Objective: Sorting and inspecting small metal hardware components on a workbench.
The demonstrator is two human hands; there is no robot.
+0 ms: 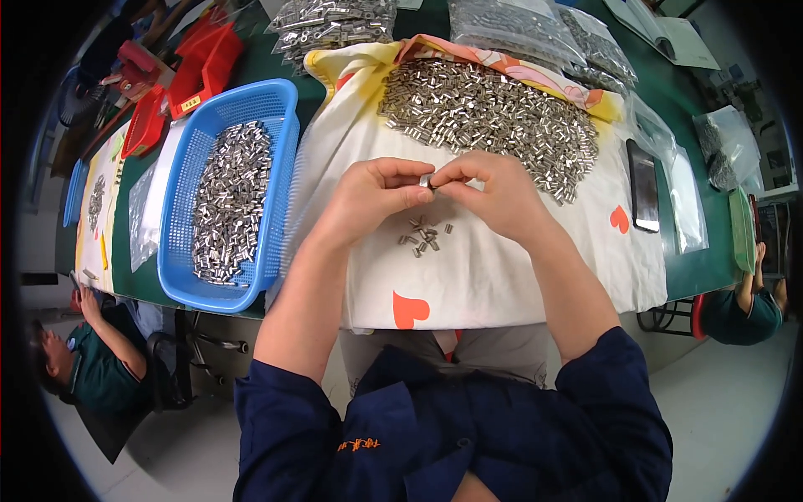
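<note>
Both hands, left hand (372, 197) and right hand (493, 194), pinch one small metal piece (426, 180) between closed fingertips. They are above the cloth (502, 268), just behind a few loose pieces (422, 236).

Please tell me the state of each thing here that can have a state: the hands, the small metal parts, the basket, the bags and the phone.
left hand: pinching a small metal part
right hand: pinching the same part
large pile of metal parts: loose on the cloth
small cluster of parts: loose, under the hands
blue basket: partly filled
plastic bags: filled with parts
phone: flat, screen dark
</note>
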